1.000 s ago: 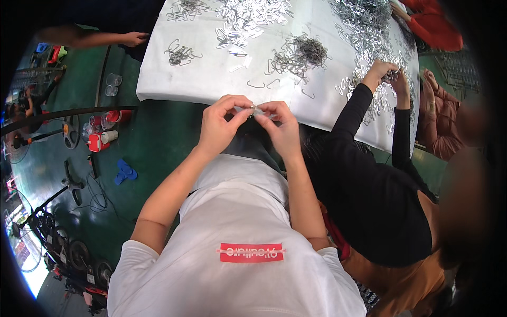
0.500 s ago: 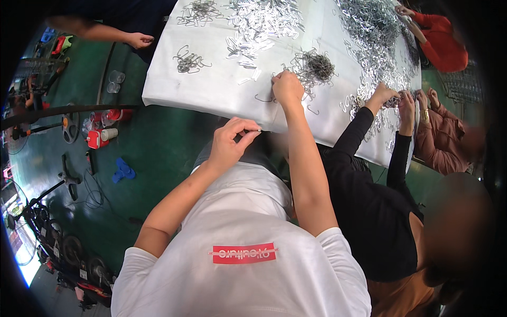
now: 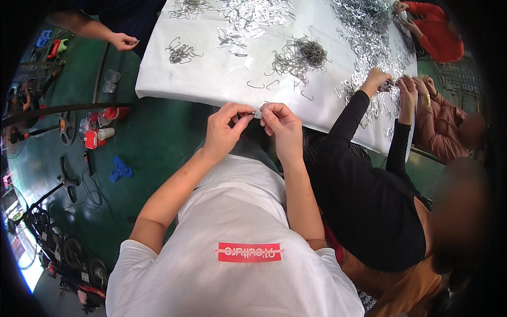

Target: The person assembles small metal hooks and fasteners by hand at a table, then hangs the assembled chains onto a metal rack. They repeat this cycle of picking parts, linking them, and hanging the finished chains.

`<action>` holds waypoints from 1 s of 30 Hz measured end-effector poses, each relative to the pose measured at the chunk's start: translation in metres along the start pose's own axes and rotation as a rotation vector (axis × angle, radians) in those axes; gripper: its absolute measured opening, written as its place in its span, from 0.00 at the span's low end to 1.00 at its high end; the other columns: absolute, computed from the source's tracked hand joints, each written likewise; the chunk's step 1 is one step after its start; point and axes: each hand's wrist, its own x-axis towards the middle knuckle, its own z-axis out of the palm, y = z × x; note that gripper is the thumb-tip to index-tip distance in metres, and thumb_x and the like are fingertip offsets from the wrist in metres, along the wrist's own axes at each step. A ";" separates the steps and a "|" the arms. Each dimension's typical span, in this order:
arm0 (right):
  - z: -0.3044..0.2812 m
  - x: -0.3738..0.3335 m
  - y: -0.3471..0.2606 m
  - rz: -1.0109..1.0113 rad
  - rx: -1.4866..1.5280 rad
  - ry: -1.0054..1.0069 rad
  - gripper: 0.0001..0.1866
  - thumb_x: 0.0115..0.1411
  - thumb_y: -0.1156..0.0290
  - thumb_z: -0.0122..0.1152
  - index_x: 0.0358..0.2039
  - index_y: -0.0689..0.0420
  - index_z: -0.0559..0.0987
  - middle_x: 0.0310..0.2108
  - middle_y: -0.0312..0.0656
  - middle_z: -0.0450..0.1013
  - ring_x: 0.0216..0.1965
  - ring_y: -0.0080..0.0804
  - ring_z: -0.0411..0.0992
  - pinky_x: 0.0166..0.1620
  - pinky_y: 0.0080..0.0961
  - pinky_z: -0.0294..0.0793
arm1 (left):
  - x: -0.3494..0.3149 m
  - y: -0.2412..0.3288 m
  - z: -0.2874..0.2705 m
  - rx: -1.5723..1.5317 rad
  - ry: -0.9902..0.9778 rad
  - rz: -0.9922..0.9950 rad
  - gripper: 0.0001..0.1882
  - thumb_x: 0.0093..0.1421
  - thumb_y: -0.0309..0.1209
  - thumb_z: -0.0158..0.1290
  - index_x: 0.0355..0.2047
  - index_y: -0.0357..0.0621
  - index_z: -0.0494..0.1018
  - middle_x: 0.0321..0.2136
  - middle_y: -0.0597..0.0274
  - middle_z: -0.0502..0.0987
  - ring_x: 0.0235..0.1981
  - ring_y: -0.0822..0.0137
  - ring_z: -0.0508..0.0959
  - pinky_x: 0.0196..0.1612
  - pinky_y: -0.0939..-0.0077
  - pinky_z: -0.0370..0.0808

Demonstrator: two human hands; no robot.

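Just in front of the table's near edge, both of my hands meet with their fingertips almost touching. My left hand [image 3: 223, 129] pinches a small silvery metal piece [image 3: 257, 113], which shows between the two hands. The fingers of my right hand [image 3: 285, 131] are closed at the other end of it; whatever else they hold is mostly hidden. Beyond them on the white-covered table [image 3: 211, 82] is a tangled pile of grey wire hooks [image 3: 311, 53], with a few loose hooks [image 3: 255, 84] nearer to me. Flat silvery clips [image 3: 237, 39] lie heaped to the left of that pile.
A smaller bunch of hooks [image 3: 181, 52] lies on the left of the table. To my right a person in black sleeves [image 3: 351, 116] works at a big heap of metal pieces [image 3: 369, 42]. More people stand across and at the left. Blue slippers [image 3: 121, 169] lie on the green floor.
My right hand has left the hook pile and come back toward me, to my left hand. My left hand stays in about the same place, its fingers still pinched.
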 end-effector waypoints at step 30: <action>0.006 -0.008 0.052 -0.413 -0.253 0.053 0.03 0.54 0.76 0.63 0.30 0.57 0.79 0.36 0.34 0.66 0.27 0.17 0.62 0.30 0.14 0.62 | 0.117 -0.114 -0.001 0.733 0.009 0.373 0.04 0.55 0.28 0.56 0.32 0.43 0.77 0.31 0.61 0.77 0.36 0.60 0.76 0.38 0.70 0.74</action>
